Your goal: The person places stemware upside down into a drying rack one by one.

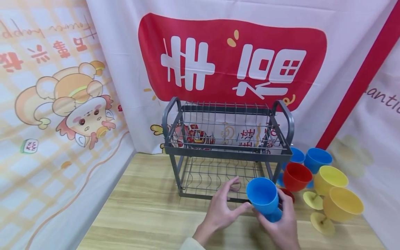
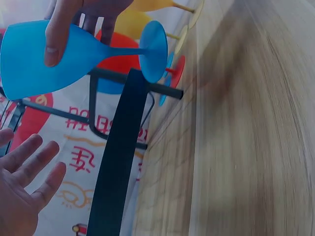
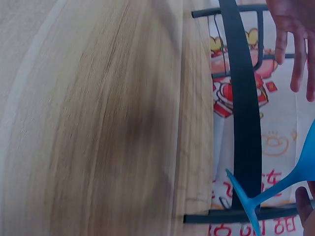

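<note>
the right hand [image 1: 283, 225] was wrapped around the bowl of a blue goblet [image 1: 263, 203], fingers along its far right side and thumb at the near side. the left hand [image 1: 222, 211] was spread, fingers apart and holding nothing, its thumb near the bowl; whether it touched cannot be told. both reached forward, the left palm turned toward the goblet. this stood near upright, mouth up and stem down, before the right front of the rack [image 1: 225, 152], over the table [image 1: 134, 215].
</note>
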Demonstrator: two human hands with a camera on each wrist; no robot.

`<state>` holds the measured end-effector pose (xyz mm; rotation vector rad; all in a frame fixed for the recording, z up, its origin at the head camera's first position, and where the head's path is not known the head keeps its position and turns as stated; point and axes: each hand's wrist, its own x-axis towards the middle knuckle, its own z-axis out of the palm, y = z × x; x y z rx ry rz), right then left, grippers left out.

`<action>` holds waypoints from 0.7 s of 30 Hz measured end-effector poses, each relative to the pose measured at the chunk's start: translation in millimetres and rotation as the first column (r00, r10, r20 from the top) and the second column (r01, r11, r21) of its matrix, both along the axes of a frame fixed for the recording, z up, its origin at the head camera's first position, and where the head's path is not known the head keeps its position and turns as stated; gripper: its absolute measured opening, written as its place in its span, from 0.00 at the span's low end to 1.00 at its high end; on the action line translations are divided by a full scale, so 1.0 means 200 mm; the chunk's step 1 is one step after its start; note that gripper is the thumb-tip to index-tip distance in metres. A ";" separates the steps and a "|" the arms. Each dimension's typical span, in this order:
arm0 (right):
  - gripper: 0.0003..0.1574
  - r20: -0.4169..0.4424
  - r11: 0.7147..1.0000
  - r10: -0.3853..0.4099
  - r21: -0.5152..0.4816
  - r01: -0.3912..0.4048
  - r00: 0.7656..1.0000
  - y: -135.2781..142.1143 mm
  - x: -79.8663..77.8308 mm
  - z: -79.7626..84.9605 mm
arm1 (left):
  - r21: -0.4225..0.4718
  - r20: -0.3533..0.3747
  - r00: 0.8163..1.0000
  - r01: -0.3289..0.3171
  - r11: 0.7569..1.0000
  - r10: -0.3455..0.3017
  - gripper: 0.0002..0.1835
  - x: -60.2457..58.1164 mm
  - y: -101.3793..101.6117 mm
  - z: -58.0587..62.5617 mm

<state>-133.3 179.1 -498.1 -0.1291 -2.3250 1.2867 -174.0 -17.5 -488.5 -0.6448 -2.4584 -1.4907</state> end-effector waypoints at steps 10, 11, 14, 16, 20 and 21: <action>0.66 -0.120 0.965 0.164 0.225 -0.134 0.979 -0.11 -0.01 -0.01 | 0.036 -0.019 1.000 0.003 0.999 -0.002 0.46 0.03 -0.17 -0.01; 0.66 -0.133 0.961 0.174 0.240 -0.139 0.976 -0.12 -0.01 -0.01 | 0.039 -0.012 1.000 0.011 0.999 -0.011 0.46 0.03 -0.18 -0.01; 0.66 -0.164 0.947 0.210 0.279 -0.159 0.964 -0.15 -0.02 0.00 | 0.035 -0.006 1.000 0.026 0.999 -0.025 0.46 0.04 -0.22 0.00; 0.66 -0.169 0.935 0.237 0.307 -0.177 0.957 -0.17 -0.03 0.00 | 0.031 -0.012 1.000 0.027 0.999 -0.027 0.46 0.04 -0.24 0.00; 0.65 -0.142 0.910 0.285 0.351 -0.221 0.948 -0.20 -0.06 0.02 | 0.046 -0.009 1.000 0.021 0.999 -0.020 0.45 0.02 -0.29 -0.01; 0.65 -0.131 0.905 0.292 0.359 -0.229 0.947 -0.21 -0.07 0.02 | 0.047 -0.008 1.000 0.017 0.999 -0.017 0.45 0.02 -0.30 -0.01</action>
